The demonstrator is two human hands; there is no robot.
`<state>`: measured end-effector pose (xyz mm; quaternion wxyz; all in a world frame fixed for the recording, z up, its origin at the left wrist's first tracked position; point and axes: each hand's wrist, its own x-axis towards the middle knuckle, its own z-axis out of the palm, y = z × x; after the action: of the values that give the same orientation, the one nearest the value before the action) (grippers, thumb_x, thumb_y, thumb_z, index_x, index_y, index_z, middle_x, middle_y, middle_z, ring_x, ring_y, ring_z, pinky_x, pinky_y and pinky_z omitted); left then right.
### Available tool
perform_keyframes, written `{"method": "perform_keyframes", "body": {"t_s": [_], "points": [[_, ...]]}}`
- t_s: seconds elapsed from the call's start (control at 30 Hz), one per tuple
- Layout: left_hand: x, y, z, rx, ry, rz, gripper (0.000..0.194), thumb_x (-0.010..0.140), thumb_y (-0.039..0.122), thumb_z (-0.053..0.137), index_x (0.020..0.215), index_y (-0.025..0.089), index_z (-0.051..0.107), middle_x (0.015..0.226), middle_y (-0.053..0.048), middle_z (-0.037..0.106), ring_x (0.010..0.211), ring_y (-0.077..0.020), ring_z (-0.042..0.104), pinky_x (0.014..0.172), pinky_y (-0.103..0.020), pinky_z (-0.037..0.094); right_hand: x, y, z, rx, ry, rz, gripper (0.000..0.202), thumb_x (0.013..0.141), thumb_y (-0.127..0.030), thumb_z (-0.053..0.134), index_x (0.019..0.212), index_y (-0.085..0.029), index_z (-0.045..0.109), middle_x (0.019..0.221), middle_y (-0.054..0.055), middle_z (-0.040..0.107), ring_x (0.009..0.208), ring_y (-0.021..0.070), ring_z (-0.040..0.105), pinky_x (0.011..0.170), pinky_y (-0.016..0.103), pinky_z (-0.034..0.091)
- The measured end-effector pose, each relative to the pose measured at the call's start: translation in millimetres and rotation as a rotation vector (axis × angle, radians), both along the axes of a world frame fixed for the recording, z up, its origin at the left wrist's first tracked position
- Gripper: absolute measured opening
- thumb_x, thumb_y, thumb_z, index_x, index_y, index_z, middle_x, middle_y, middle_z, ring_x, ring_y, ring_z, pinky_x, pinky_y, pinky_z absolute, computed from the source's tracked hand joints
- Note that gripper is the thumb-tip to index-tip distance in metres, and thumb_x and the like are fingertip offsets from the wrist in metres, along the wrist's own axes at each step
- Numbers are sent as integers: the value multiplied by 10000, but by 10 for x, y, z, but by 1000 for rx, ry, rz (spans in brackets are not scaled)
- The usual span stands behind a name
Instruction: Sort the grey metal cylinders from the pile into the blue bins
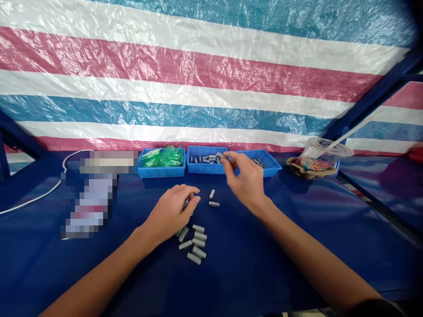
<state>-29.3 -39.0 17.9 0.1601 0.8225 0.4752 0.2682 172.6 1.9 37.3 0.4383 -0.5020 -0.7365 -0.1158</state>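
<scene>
My right hand (246, 178) is raised at the front of the middle blue bin (206, 168). Its thumb and forefinger pinch a short grey metal rod (220, 155). Short metal rods like it lie in that bin. Low over the table, my left hand (173, 209) has its fingers curled, with a metal rod (185, 204) partly showing inside them; how many it holds is hidden. Two loose rods (214, 204) lie between my hands. Nearer to me, several more grey rods (199, 242) are spread below my left hand, some partly covered by it.
A blue bin (161, 171) of green plastic packets stands on the left; another blue bin (272, 165) with small metal parts is behind my right hand. A plastic cup (317, 154) with a straw stands at right. A white cable (49, 192) and a blurred object (90, 202) lie at left.
</scene>
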Motion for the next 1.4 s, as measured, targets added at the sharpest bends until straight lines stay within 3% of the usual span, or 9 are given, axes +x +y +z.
{"method": "perform_keyframes", "body": {"t_s": [0.07, 0.17, 0.3, 0.47, 0.63, 0.83, 0.97, 1.17, 1.4], "points": [[-24, 8, -13, 8, 141, 32, 218, 882, 324, 489, 998, 195, 622, 881, -47, 643, 877, -231, 576, 768, -375, 443, 64, 92, 16, -100, 10, -94, 321, 883, -352, 525, 1129, -151, 571, 672, 25, 647, 578, 180, 587, 601, 300, 417], [-80, 9, -22, 2, 292, -9, 240, 835, 368, 553, 1015, 225, 622, 1008, -49, 628, 945, -264, 550, 774, -402, 415, 177, 80, -76, -154, 21, -80, 342, 874, -308, 510, 1176, -149, 535, 656, 5, 603, 564, 167, 559, 598, 294, 415], [-143, 18, -6, -15, 317, -71, 284, 830, 425, 556, 1049, 253, 607, 1047, -36, 610, 947, -248, 547, 762, -373, 403, 228, -21, -228, -185, 137, 44, 239, 811, -160, 477, 1038, -170, 553, 664, -13, 514, 584, 142, 514, 594, 267, 425], [-130, 26, 8, -40, 331, -61, 275, 772, 473, 621, 885, 226, 582, 944, -17, 609, 871, -233, 542, 745, -368, 391, 104, -81, -283, -250, 203, 167, 204, 703, -68, 433, 815, -191, 550, 597, -41, 415, 530, 120, 443, 527, 238, 378], [-99, 13, -38, 25, 279, -131, 137, 811, 365, 608, 790, 230, 610, 1035, -14, 606, 940, -218, 537, 791, -361, 394, -18, -173, -329, -304, 196, 296, 187, 687, -51, 420, 732, -195, 532, 591, -32, 463, 555, 121, 464, 556, 241, 375], [-63, 66, -63, 49, 164, -90, 185, 914, 292, 466, 854, 191, 608, 945, -39, 651, 955, -204, 535, 827, -362, 412, -149, -318, -308, -258, 32, 495, 232, 670, -46, 439, 830, -187, 531, 669, -7, 487, 659, 151, 462, 616, 268, 370], [-27, 58, -45, 45, 65, -92, 205, 935, 265, 427, 846, 177, 590, 879, -41, 648, 909, -193, 539, 813, -347, 426, -168, -364, -290, -213, 41, 516, 228, 683, -37, 391, 815, -200, 479, 642, -21, 435, 610, 145, 416, 595, 271, 343], [-3, 27, -47, 107, 46, -123, 188, 936, 259, 431, 910, 183, 600, 845, -36, 649, 869, -188, 548, 765, -331, 436, -127, -348, -277, -185, 34, 564, 242, 711, -28, 332, 819, -206, 455, 696, 6, 477, 664, 164, 427, 627, 292, 358], [-7, 37, -46, 131, 82, -161, 287, 956, 230, 359, 769, 168, 569, 753, -34, 608, 768, -175, 509, 694, -310, 424, -187, -372, -266, -255, -84, 589, 175, 809, -129, 478, 969, -180, 529, 898, 67, 570, 824, 186, 511, 719, 317, 420]]}}
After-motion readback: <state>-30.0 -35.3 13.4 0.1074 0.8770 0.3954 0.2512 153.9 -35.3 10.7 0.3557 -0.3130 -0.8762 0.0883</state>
